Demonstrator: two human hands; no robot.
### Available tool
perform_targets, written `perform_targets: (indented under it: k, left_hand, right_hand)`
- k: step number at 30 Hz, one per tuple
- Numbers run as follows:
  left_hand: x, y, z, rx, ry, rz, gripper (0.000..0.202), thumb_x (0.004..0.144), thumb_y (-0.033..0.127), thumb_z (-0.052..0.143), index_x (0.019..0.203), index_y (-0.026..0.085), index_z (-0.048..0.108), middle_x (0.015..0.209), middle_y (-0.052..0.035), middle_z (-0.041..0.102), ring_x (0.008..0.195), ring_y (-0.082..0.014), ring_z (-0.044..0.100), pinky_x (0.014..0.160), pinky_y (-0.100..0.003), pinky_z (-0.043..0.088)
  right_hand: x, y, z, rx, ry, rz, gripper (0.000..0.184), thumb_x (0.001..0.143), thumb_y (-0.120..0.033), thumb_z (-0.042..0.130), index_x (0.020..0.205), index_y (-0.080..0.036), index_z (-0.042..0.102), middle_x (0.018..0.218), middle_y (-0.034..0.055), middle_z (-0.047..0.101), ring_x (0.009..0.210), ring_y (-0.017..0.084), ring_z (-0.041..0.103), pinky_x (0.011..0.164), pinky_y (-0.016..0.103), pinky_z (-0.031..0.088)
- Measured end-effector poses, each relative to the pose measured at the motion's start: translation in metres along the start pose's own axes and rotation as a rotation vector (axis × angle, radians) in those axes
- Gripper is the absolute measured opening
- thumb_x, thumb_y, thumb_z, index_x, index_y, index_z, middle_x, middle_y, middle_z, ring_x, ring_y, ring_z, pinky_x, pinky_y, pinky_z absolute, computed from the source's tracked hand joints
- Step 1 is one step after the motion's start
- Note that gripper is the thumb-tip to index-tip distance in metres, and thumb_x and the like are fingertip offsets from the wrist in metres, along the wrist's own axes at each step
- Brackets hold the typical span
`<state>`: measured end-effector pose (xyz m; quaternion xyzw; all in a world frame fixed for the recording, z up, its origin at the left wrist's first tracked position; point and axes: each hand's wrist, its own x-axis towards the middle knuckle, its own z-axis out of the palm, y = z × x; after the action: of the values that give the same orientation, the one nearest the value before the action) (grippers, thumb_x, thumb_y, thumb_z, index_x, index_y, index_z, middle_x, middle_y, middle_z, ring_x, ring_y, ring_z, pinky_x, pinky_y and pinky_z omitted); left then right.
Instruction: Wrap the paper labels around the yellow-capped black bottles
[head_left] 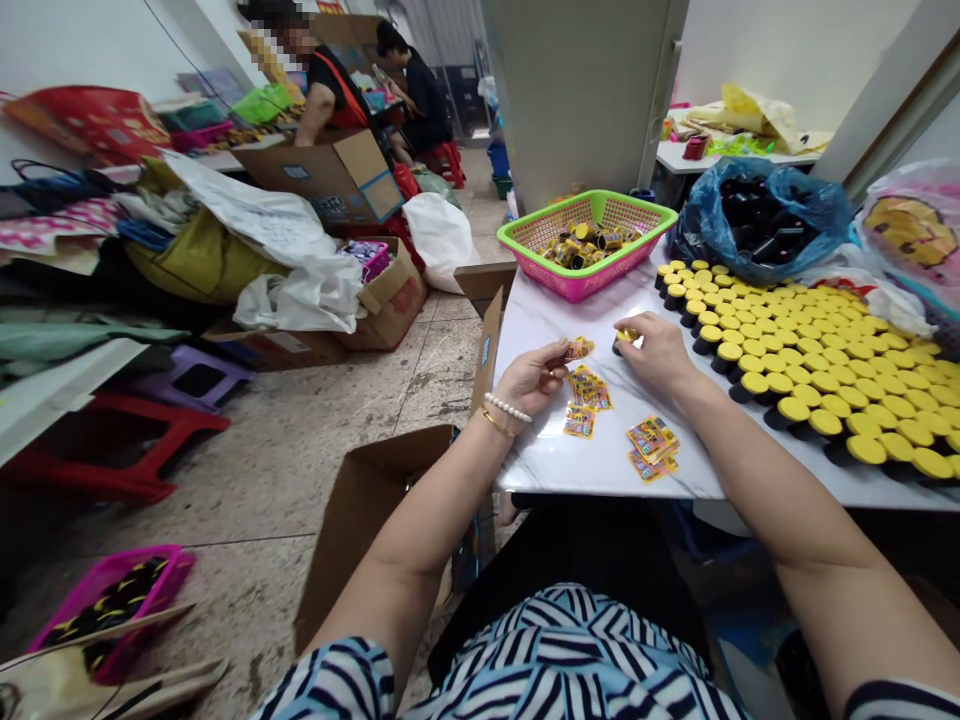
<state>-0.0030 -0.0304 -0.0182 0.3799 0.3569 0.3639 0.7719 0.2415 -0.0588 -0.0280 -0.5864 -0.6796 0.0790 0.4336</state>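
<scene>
Over the white table [547, 325], my left hand [529, 382] is closed, pinching a small orange-yellow printed label [580, 348] between thumb and fingers. My right hand [660, 350] is closed around a small yellow-topped black container [625, 338], partly hidden by the fingers. Just below my left fingertips lies a loose pile of printed labels [590, 388]. Another label stack [652, 440] sits nearer the table's front edge, below my right wrist. To the right of my right forearm stand many black containers with yellow lids [862, 365], packed in rows.
A pink basket with a green rim [574, 272] holds wrapped containers at the table's back. Behind the rows sits a blue plastic bag [701, 225] of black pieces. An open cardboard box [367, 500] stands on the floor at left. Two people work at the far left.
</scene>
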Motion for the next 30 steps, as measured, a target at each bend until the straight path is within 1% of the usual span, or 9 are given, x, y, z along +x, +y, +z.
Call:
perform_targets:
  k: [2,4,5,7,10,14,23,27,30]
  left_hand:
    - [0.001,0.002,-0.001,-0.035,0.011,-0.023,0.025,0.071,0.034,0.087,0.084,0.016,0.076,0.110,-0.0138,0.079,0.051,-0.0041,0.042,0.036,-0.019,0.018]
    - [0.001,0.003,-0.002,-0.081,0.007,-0.042,0.022,0.073,0.031,0.086,0.082,0.016,0.074,0.106,-0.0132,0.079,0.050,-0.0036,0.042,0.036,-0.017,0.018]
    - [0.000,0.003,-0.003,-0.111,0.004,-0.053,0.020,0.074,0.029,0.086,0.082,0.016,0.073,0.103,-0.0126,0.079,0.050,-0.0033,0.042,0.035,-0.017,0.019]
    - [-0.001,0.005,-0.003,-0.181,-0.002,-0.084,0.017,0.077,0.025,0.085,0.083,0.015,0.072,0.093,-0.0105,0.078,0.049,-0.0028,0.043,0.035,-0.014,0.019]
    - [-0.003,0.007,-0.001,-0.284,-0.022,-0.144,0.011,0.083,0.018,0.080,0.086,0.012,0.070,0.078,-0.0061,0.072,0.047,-0.0020,0.044,0.034,-0.011,0.020]
    - [-0.004,0.010,0.001,-0.340,-0.036,-0.167,0.009,0.087,0.015,0.076,0.090,0.010,0.069,0.071,-0.0028,0.067,0.043,-0.0014,0.043,0.032,-0.010,0.020]
    - [0.001,0.006,-0.004,-0.332,-0.086,-0.160,0.010,0.092,0.017,0.071,0.088,0.009,0.067,0.076,-0.0056,0.069,0.042,-0.0002,0.041,0.032,-0.010,0.020]
    - [0.001,0.003,-0.001,-0.270,-0.067,-0.098,0.011,0.089,0.017,0.075,0.086,0.009,0.068,0.071,-0.0028,0.066,0.044,-0.0009,0.043,0.033,-0.011,0.020]
    - [-0.001,0.000,0.002,-0.183,-0.032,0.005,0.014,0.084,0.018,0.080,0.087,0.008,0.069,0.074,-0.0038,0.068,0.050,-0.0018,0.048,0.036,-0.013,0.023]
  right_hand:
    - [0.001,-0.004,-0.001,0.304,0.038,0.154,0.026,0.080,-0.030,0.074,0.103,-0.019,0.076,0.094,0.0075,0.074,0.084,0.022,0.067,0.088,0.043,0.056]
    - [-0.001,-0.016,-0.003,0.662,0.047,0.265,0.033,0.078,-0.038,0.079,0.105,-0.020,0.073,0.092,0.0051,0.074,0.081,0.020,0.068,0.083,0.040,0.058]
    - [-0.002,-0.022,-0.003,0.802,0.042,0.291,0.036,0.077,-0.042,0.081,0.106,-0.021,0.073,0.095,0.0047,0.074,0.083,0.019,0.069,0.083,0.039,0.059]
    - [-0.005,-0.034,-0.002,0.935,0.024,0.298,0.041,0.075,-0.045,0.086,0.107,-0.023,0.073,0.101,0.0045,0.075,0.089,0.019,0.070,0.087,0.038,0.060]
    - [-0.008,-0.043,0.003,0.908,-0.017,0.259,0.044,0.071,-0.045,0.091,0.106,-0.023,0.075,0.100,0.0029,0.075,0.093,0.018,0.070,0.091,0.036,0.059]
    - [-0.009,-0.043,0.008,0.838,-0.035,0.208,0.040,0.071,-0.041,0.092,0.103,-0.022,0.076,0.095,0.0014,0.075,0.090,0.017,0.070,0.092,0.035,0.059]
    - [-0.018,-0.052,0.011,0.565,0.022,0.099,0.033,0.081,-0.040,0.083,0.106,-0.023,0.069,0.104,0.0026,0.073,0.093,0.019,0.073,0.091,0.036,0.063]
    - [-0.020,-0.057,0.013,0.681,-0.064,0.189,0.040,0.080,-0.046,0.083,0.107,-0.024,0.063,0.111,0.0030,0.073,0.087,0.018,0.076,0.079,0.035,0.067]
    - [-0.020,-0.060,0.011,0.814,-0.142,0.246,0.044,0.077,-0.046,0.086,0.105,-0.024,0.061,0.097,0.0004,0.073,0.078,0.018,0.076,0.073,0.036,0.068]
